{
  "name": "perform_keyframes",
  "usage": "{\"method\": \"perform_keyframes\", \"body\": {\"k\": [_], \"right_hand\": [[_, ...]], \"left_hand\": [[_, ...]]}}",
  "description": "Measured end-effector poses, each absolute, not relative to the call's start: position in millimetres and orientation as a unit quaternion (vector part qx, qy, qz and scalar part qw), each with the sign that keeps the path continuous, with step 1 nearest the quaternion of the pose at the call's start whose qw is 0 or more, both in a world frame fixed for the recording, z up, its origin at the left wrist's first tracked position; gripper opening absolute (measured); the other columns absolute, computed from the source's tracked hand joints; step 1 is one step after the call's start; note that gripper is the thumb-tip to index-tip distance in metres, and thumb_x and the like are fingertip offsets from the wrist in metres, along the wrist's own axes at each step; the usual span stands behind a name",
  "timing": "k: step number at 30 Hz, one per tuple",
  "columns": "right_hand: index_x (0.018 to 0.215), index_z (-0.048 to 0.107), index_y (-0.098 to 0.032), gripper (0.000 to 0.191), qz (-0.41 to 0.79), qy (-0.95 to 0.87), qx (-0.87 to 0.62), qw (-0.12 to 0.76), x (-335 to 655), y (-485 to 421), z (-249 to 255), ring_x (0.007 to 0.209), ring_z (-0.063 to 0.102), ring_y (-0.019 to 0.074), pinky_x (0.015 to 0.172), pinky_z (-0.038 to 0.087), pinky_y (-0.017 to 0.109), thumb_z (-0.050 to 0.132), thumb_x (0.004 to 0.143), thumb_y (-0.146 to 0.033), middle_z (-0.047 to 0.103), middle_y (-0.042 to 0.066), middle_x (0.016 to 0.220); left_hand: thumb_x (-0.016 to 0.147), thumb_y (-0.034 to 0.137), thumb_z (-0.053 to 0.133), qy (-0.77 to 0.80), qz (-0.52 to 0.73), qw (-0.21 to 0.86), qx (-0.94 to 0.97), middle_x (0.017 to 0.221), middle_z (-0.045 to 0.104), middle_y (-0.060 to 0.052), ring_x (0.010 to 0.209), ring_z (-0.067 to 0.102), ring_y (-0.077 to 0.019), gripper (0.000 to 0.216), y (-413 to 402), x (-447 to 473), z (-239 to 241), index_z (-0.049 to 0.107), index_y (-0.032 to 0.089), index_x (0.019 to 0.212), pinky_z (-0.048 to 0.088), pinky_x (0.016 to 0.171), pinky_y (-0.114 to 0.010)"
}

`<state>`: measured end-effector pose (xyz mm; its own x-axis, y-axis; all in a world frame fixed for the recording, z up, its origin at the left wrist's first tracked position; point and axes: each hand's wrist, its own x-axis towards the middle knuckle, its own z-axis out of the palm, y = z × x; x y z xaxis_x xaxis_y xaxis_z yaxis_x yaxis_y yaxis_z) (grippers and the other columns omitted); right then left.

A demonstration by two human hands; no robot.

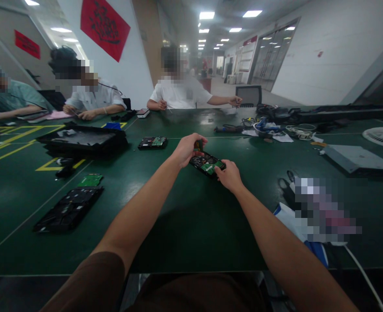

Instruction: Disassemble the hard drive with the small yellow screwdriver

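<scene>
In the middle of the table lies a black hard drive [207, 164] with a green circuit board on its upper face. My right hand [229, 174] grips its right end, with the thumb on the board side. At the far left end is my left hand [188, 149], its fingers curled around a small dark piece [198, 146] just above the drive. What that piece is I cannot make out. Another hard drive [152, 143] with a green board rests farther back to the left.
Near left are a black drive housing [69, 208] and a loose green circuit board [91, 180]. Behind them sits a black tray [83, 138]. A grey metal box [360, 158] and bundled cables [267, 126] are to the right. Several people sit across the green table [184, 242].
</scene>
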<state>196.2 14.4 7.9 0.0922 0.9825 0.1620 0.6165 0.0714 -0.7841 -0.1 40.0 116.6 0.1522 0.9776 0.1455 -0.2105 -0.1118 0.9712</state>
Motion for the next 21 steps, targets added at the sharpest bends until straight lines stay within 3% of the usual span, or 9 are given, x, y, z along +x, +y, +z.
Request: {"method": "perform_keyframes", "body": {"k": [3,7,12,17,21], "right_hand": [[0.145,0.057,-0.013,0.055,0.231,-0.628,-0.643,0.372,196.2,15.1,6.6,0.081,0.072,0.0178,0.065,0.06,0.029,0.065,0.096,-0.036,0.06,0.019,0.132],[0.142,0.059,-0.013,0.053,0.211,-0.633,-0.649,0.367,196.4,17.7,5.3,0.082,0.072,0.018,0.072,0.061,0.03,0.066,0.095,-0.036,0.062,0.017,0.128],[0.142,0.058,-0.011,0.053,0.226,-0.631,-0.643,0.37,196.1,16.9,6.2,0.072,0.071,0.0151,0.062,0.06,0.028,0.066,0.096,-0.035,0.06,0.02,0.133],[0.144,0.056,-0.012,0.054,0.237,-0.629,-0.636,0.379,195.9,14.9,7.1,0.067,0.069,0.0128,0.057,0.059,0.027,0.066,0.097,-0.035,0.058,0.021,0.138],[0.144,0.057,-0.011,0.053,0.234,-0.632,-0.64,0.369,196.2,15.0,8.3,0.067,0.069,0.0126,0.057,0.058,0.026,0.065,0.097,-0.036,0.058,0.021,0.138]], "left_hand": [[0.085,0.034,0.061,0.394,0.541,0.52,0.53,0.09,0.067,-0.01,0.082,0.062,-0.0198,0.022,39.9,-1.4,117.3,0.074,0.016,0.082,0.052,0.056,-0.023],[0.083,0.032,0.066,0.376,0.54,0.552,0.512,0.084,0.067,-0.008,0.079,0.064,-0.0191,0.017,39.6,-0.1,116.6,0.07,0.016,0.088,0.055,0.061,-0.027],[0.083,0.03,0.065,0.349,0.552,0.593,0.471,0.084,0.069,-0.008,0.078,0.066,-0.0183,0.014,41.4,4.0,113.3,0.065,0.016,0.085,0.059,0.067,-0.031],[0.084,0.033,0.062,0.392,0.561,0.527,0.503,0.084,0.065,-0.008,0.075,0.06,-0.0173,0.021,42.7,2.3,114.1,0.072,0.015,0.08,0.053,0.056,-0.024],[0.084,0.034,0.062,0.395,0.546,0.535,0.51,0.083,0.067,-0.008,0.076,0.063,-0.0182,0.021,41.3,0.3,116.2,0.072,0.016,0.085,0.053,0.058,-0.025]]}}
